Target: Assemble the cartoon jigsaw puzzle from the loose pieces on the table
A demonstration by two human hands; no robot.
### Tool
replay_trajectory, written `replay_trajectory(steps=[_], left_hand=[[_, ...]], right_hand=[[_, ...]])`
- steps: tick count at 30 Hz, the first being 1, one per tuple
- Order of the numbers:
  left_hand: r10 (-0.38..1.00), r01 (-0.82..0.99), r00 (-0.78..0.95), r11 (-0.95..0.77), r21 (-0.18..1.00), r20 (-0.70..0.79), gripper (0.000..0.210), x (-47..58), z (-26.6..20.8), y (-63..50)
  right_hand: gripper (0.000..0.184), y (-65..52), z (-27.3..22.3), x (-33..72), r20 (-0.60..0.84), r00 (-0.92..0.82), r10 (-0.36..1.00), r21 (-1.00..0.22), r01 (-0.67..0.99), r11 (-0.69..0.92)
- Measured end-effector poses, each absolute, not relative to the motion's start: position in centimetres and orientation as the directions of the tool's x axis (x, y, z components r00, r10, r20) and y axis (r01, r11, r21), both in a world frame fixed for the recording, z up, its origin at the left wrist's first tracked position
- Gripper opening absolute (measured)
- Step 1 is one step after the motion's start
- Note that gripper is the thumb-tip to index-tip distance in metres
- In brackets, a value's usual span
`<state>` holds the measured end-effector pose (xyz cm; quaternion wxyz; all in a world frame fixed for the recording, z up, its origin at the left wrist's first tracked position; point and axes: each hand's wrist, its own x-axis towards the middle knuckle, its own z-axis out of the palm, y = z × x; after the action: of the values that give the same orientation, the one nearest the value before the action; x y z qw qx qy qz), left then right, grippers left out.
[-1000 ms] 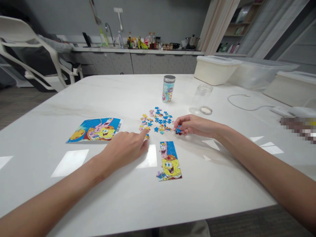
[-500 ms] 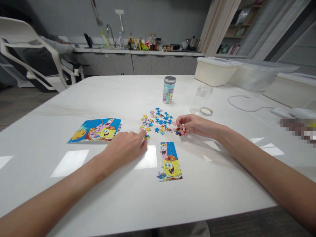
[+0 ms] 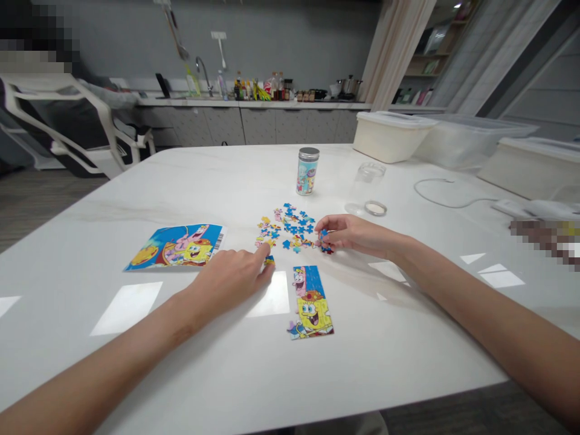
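Note:
A pile of loose jigsaw puzzle pieces (image 3: 299, 229), mostly blue with some pink and yellow, lies mid-table. My left hand (image 3: 235, 272) is at the pile's near left edge, index finger stretched onto the pieces and thumb apart from it. At the right edge, my right hand (image 3: 351, 232) pinches a blue puzzle piece (image 3: 323, 234), with other pieces just under its fingertips. Nearer me lies a joined strip of puzzle (image 3: 312, 302) showing a yellow cartoon face and a pink figure. The picture sheet (image 3: 174, 244) lies left of the pile, partly behind my left hand.
A cartoon-printed tin with a metal lid (image 3: 307, 172) stands behind the pile. To its right are a clear jar (image 3: 369, 181) and a round lid (image 3: 376, 208). Storage boxes (image 3: 392, 136) and a cable (image 3: 448, 202) occupy the right side. An office chair (image 3: 86, 127) stands beyond the left edge.
The pale-backed piece in my right fingers no longer shows; a blue face shows there now. My left index finger has shifted slightly on the pieces. The view has tilted a little.

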<state>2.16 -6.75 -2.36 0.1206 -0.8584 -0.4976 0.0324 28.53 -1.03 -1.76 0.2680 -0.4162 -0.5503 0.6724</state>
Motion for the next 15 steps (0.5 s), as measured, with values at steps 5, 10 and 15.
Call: replay_trajectory(steps=[5,10,15], left_hand=[[0.855,0.842,0.512,-0.479,-0.250,0.085,0.031,2.14,-2.17,-6.87],[0.863,0.849,0.501,-0.476,-0.228,0.066,0.032,2.10,-2.21,-6.91],[0.867,0.851,0.497,-0.477,-0.221,0.042,0.036,2.22,-2.16,-6.98]], right_hand=[[0.025,-0.98,-1.86,28.54,-0.269,-0.471,0.840,-0.963,0.137,-0.232],[0.020,-1.05,-1.70,28.50,-0.257,-0.488,0.834,-0.966,0.152,-0.209],[0.017,-1.21,-1.50,28.51,-0.276,-0.501,0.820,-0.961,0.128,-0.245]])
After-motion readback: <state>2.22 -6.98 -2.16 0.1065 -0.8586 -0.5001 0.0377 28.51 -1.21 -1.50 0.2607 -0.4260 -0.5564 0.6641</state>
